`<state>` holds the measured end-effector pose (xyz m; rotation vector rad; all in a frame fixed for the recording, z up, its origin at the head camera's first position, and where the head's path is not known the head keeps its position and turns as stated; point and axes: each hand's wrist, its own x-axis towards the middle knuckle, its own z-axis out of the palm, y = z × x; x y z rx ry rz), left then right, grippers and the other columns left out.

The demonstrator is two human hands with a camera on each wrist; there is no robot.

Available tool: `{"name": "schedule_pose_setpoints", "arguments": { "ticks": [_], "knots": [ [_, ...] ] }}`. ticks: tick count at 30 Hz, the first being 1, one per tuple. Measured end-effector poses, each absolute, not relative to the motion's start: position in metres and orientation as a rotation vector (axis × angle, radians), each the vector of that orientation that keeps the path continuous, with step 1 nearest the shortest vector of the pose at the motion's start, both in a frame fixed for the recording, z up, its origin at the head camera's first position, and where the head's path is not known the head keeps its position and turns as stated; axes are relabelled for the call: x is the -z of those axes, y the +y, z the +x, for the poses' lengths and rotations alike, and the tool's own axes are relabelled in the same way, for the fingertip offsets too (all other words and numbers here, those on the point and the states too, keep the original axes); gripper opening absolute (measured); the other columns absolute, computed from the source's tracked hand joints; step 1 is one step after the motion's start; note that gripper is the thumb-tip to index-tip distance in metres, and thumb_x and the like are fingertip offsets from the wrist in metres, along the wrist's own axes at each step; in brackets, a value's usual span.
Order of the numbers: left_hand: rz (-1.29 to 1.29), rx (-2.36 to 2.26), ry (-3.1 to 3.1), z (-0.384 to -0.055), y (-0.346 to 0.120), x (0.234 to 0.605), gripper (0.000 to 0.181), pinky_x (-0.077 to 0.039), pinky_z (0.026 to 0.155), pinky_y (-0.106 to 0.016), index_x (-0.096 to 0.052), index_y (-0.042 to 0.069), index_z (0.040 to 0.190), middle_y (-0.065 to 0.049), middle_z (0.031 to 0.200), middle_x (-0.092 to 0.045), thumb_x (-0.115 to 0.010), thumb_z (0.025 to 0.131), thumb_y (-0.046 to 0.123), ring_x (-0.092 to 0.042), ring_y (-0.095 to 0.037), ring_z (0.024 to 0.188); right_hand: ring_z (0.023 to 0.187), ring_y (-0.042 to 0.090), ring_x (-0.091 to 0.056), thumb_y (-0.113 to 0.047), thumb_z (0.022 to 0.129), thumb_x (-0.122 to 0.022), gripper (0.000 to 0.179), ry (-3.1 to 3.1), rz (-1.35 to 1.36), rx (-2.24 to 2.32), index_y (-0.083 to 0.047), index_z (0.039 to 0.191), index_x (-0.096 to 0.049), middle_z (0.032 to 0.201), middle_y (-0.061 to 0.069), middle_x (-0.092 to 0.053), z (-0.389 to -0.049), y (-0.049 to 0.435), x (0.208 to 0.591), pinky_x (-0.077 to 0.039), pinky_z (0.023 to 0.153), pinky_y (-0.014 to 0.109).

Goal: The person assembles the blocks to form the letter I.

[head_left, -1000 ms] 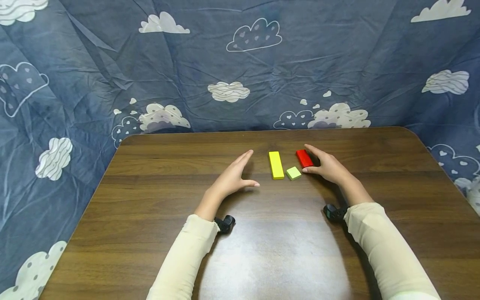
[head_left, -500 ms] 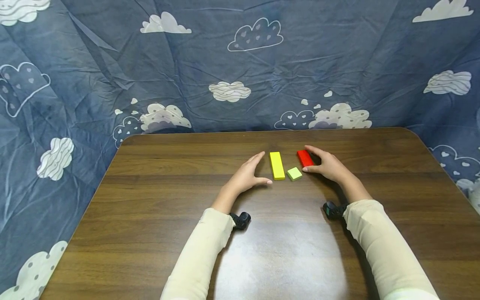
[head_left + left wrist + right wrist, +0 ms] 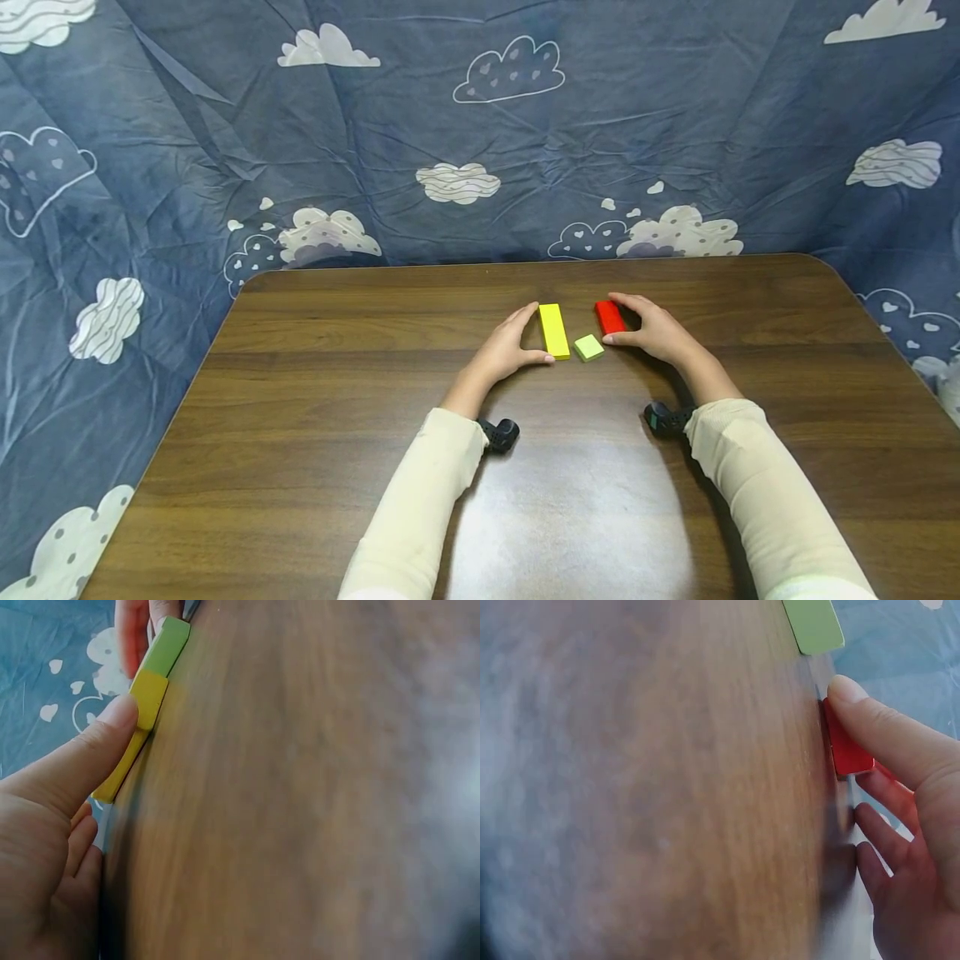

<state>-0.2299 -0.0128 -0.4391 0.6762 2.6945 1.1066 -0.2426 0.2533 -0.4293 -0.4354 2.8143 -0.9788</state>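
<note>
A long yellow block lies flat on the table, left of a small light green square block. To the right lies a red block. My left hand spans the yellow block from its left side, thumb at the near end and fingertips at the far end. In the left wrist view the thumb overlaps the yellow block. My right hand pinches the red block end to end, the thumb on its near end in the right wrist view, where part of the red block shows.
The brown wooden table has its far edge close behind the blocks. Beyond it hangs a blue cloth with white clouds. Each wrist wears a small black camera, such as the left wrist camera.
My left hand has moved right until its thumb and fingertips reach the ends of the yellow block. The right hand stays at the red block, and the blocks have not visibly moved.
</note>
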Motion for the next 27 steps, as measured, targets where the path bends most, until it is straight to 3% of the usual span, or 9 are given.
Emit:
{"name": "schedule_pose_setpoints", "arguments": {
  "ticks": [12,27],
  "knots": [
    [0.664,-1.072,2.745,-0.235,-0.003,0.443,0.104,-0.020,0.104,-0.027,-0.019,0.004,0.143,-0.008,0.145,-0.024,-0.077,0.066,0.041,-0.022,-0.018,0.131,0.117,0.038,-0.035,-0.034,0.071,-0.076,0.079,2.821,-0.461,1.032,-0.001,0.132,-0.039,0.129,0.024,-0.038,-0.244,0.253,0.434,-0.026,0.097,0.052],
    [0.656,-1.120,2.754,-0.233,-0.005,0.443,0.097,-0.024,0.103,-0.026,-0.021,0.006,0.142,-0.008,0.144,-0.026,-0.077,0.068,0.036,-0.026,-0.016,0.130,0.116,0.037,-0.036,-0.032,0.071,-0.076,0.077,2.812,-0.436,1.049,-0.001,0.131,-0.040,0.129,0.023,-0.039,-0.242,0.252,0.435,-0.026,0.096,0.052]
  ]
}}
